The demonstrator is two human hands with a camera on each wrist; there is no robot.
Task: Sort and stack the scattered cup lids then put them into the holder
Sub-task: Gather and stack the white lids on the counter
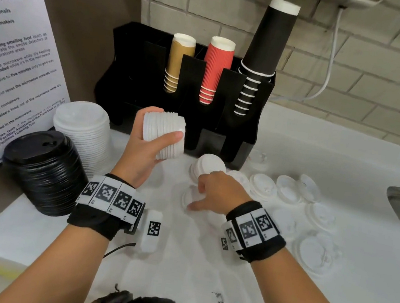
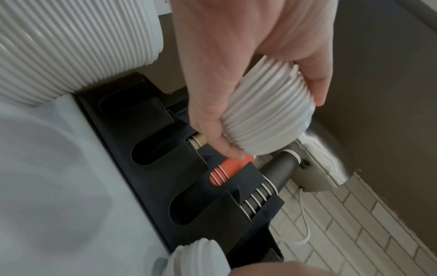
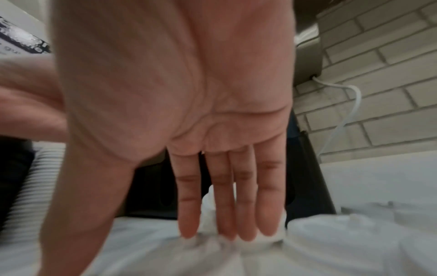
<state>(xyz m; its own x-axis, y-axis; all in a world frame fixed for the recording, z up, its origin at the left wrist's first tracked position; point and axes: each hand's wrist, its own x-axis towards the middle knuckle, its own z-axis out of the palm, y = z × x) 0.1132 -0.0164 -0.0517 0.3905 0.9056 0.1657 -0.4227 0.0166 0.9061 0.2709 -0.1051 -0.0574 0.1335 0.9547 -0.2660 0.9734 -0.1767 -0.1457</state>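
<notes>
In the head view, the left hand (image 1: 142,151) sits at centre frame, thumb and fingers wrapped round a stack of small white lids (image 1: 164,134) held on its side, raised off the white counter (image 1: 304,281) in front of the black holder (image 1: 218,138). The holder stands at upper centre against the brick wall and carries tan cups (image 1: 178,63), red ribbed cups (image 1: 215,70) and tall black cups (image 1: 263,57) in its rear slots. The right hand (image 1: 216,192), just right of centre, reaches down with spread fingers onto a short pile of small white lids (image 1: 208,165) on the counter; whether it grips any cannot be told here. More loose white lids (image 1: 288,189) lie scattered to the right. At the left stand a stack of large white lids (image 1: 82,129) and a stack of black lids (image 1: 44,170). In the left wrist view, the left hand (image 2: 236,74) fills the upper centre, clasping the ribbed lid stack (image 2: 264,115) above the holder's empty front slots (image 2: 151,149). In the right wrist view, the right hand (image 3: 189,112) shows its palm with straight fingers (image 3: 224,205), fingertips touching blurred white lids (image 3: 236,248) at the bottom of the frame.
</notes>
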